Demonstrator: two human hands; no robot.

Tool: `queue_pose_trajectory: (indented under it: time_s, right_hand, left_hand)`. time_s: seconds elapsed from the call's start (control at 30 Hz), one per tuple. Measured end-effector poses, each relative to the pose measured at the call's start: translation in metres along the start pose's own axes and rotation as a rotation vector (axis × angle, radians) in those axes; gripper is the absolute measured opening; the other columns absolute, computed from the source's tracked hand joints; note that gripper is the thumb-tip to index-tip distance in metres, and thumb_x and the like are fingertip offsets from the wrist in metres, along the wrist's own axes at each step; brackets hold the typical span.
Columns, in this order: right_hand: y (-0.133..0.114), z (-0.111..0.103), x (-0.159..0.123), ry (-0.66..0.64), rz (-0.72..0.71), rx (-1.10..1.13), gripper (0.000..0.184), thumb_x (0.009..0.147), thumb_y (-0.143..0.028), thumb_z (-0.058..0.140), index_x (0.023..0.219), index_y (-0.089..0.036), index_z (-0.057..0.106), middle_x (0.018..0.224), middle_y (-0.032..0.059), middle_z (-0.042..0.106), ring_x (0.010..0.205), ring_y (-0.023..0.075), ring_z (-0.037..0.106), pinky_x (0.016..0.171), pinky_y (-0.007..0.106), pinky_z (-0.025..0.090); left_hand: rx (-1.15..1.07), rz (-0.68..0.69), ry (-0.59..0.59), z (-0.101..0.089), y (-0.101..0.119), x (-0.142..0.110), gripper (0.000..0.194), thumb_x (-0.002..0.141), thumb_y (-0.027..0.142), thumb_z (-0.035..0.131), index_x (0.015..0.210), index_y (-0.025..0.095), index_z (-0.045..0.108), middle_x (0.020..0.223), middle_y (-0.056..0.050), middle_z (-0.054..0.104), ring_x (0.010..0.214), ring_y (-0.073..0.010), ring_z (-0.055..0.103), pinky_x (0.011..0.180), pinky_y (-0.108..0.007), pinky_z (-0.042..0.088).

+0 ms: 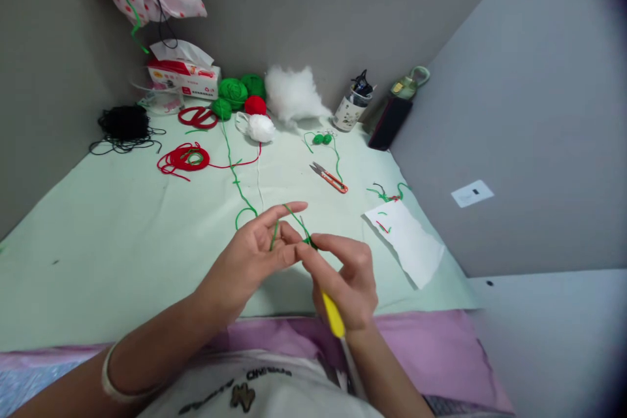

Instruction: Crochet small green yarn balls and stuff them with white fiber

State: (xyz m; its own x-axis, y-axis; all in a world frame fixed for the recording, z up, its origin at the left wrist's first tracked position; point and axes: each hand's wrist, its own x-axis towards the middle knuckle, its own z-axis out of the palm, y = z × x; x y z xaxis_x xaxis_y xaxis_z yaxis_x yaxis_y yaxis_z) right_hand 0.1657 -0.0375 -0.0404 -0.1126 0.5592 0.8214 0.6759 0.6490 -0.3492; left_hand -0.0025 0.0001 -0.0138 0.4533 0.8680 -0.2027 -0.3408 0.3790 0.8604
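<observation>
My left hand (255, 251) is held over the pale green table (98, 228), index finger stretched out, with a strand of green yarn (234, 173) looped over the fingers and pinched by the thumb. My right hand (345, 277) grips a crochet hook with a yellow handle (333, 315), its tip meeting the yarn at my left fingertips. The green strand trails back across the table to green yarn balls (235, 93) at the far wall.
Orange-handled snips (329, 177) lie beyond my hands. White paper (405, 241) with yarn scraps sits at right. Red cord (185, 159), black cord (122, 124), a red ball (255, 105), white stuffing (294, 93), a tissue box (183, 75) and a cup (350, 111) line the back.
</observation>
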Motion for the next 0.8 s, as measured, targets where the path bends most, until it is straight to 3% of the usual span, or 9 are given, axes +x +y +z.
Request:
queue_pose_trajectory:
  time_s: [0.1, 0.17, 0.23, 0.33, 0.47, 0.53, 0.6, 0.73, 0.8]
  right_hand:
    - [0.000, -0.001, 0.008, 0.090, 0.212, 0.287, 0.025, 0.100, -0.016, 0.054, 0.113, -0.028, 0.073, 0.095, 0.0067, 0.073, 0.082, 0.0206, 0.069, 0.068, 0.038, 0.059]
    - [0.000, -0.001, 0.015, 0.163, 0.387, 0.492, 0.023, 0.103, -0.021, 0.051, 0.103, -0.025, 0.073, 0.084, 0.0047, 0.071, 0.071, 0.0182, 0.065, 0.061, 0.035, 0.056]
    - [0.001, 0.000, 0.021, 0.150, 0.471, 0.616, 0.020, 0.103, -0.024, 0.054, 0.097, -0.025, 0.073, 0.083, 0.0045, 0.071, 0.073, 0.0183, 0.066, 0.061, 0.034, 0.056]
    - [0.001, 0.004, 0.020, 0.083, 0.438, 0.604, 0.018, 0.101, -0.022, 0.057, 0.101, -0.026, 0.075, 0.090, 0.0050, 0.075, 0.087, 0.0206, 0.070, 0.069, 0.035, 0.059]
    - [-0.001, 0.005, 0.008, 0.015, 0.263, 0.278, 0.033, 0.096, -0.011, 0.060, 0.117, -0.031, 0.074, 0.102, 0.0054, 0.075, 0.093, 0.0210, 0.071, 0.075, 0.038, 0.061]
    - [-0.001, 0.005, 0.003, -0.026, 0.122, 0.102, 0.040, 0.094, -0.010, 0.063, 0.125, -0.035, 0.072, 0.111, 0.0066, 0.074, 0.098, 0.0227, 0.071, 0.077, 0.039, 0.062]
    - [0.000, 0.004, 0.003, -0.012, 0.075, 0.091, 0.041, 0.094, -0.011, 0.063, 0.126, -0.035, 0.071, 0.112, 0.0073, 0.074, 0.098, 0.0232, 0.071, 0.075, 0.039, 0.062]
    - [0.003, 0.001, 0.014, 0.170, 0.377, 0.458, 0.024, 0.099, -0.016, 0.057, 0.105, -0.028, 0.077, 0.087, 0.0040, 0.072, 0.073, 0.0175, 0.066, 0.063, 0.034, 0.056]
    - [0.005, 0.002, 0.018, 0.195, 0.515, 0.667, 0.020, 0.101, -0.022, 0.057, 0.097, -0.026, 0.076, 0.080, 0.0023, 0.069, 0.066, 0.0152, 0.061, 0.058, 0.031, 0.052]
  left_hand:
    - [-0.158, -0.104, -0.064, -0.005, 0.002, 0.002, 0.049, 0.083, 0.027, 0.082, 0.130, 0.024, 0.069, 0.085, 0.002, 0.059, 0.080, -0.0125, 0.052, 0.077, -0.024, 0.041]
    - [-0.161, -0.092, -0.054, -0.007, 0.003, 0.003, 0.043, 0.083, 0.026, 0.082, 0.125, 0.026, 0.073, 0.088, 0.002, 0.059, 0.081, -0.0112, 0.050, 0.076, -0.022, 0.040]
    - [-0.119, -0.054, -0.064, -0.006, 0.004, 0.003, 0.039, 0.083, 0.026, 0.082, 0.122, 0.026, 0.075, 0.088, 0.002, 0.060, 0.083, -0.0121, 0.052, 0.080, -0.023, 0.041]
    - [-0.045, 0.012, -0.060, -0.001, 0.003, 0.002, 0.036, 0.084, 0.028, 0.082, 0.119, 0.027, 0.076, 0.086, 0.001, 0.063, 0.084, -0.0142, 0.055, 0.083, -0.026, 0.044]
    - [-0.014, 0.070, 0.018, 0.003, -0.003, 0.003, 0.039, 0.084, 0.027, 0.082, 0.122, 0.027, 0.074, 0.088, 0.001, 0.065, 0.082, -0.0133, 0.056, 0.081, -0.026, 0.045]
    - [-0.076, 0.044, 0.014, 0.002, -0.004, 0.004, 0.040, 0.084, 0.027, 0.082, 0.124, 0.027, 0.074, 0.091, 0.000, 0.067, 0.084, -0.0128, 0.058, 0.081, -0.024, 0.046]
    - [-0.159, -0.040, -0.037, -0.001, -0.003, 0.006, 0.040, 0.084, 0.026, 0.081, 0.124, 0.026, 0.074, 0.090, 0.000, 0.066, 0.074, -0.0092, 0.054, 0.072, -0.020, 0.045]
    - [-0.231, -0.128, -0.093, -0.007, 0.003, 0.008, 0.033, 0.083, 0.027, 0.081, 0.116, 0.021, 0.079, 0.080, 0.002, 0.059, 0.051, -0.0034, 0.023, 0.045, -0.018, 0.024]
    - [-0.206, -0.090, -0.066, -0.007, 0.004, 0.007, 0.030, 0.083, 0.025, 0.080, 0.113, 0.022, 0.080, 0.084, 0.001, 0.061, 0.054, -0.0037, 0.029, 0.046, -0.018, 0.025]
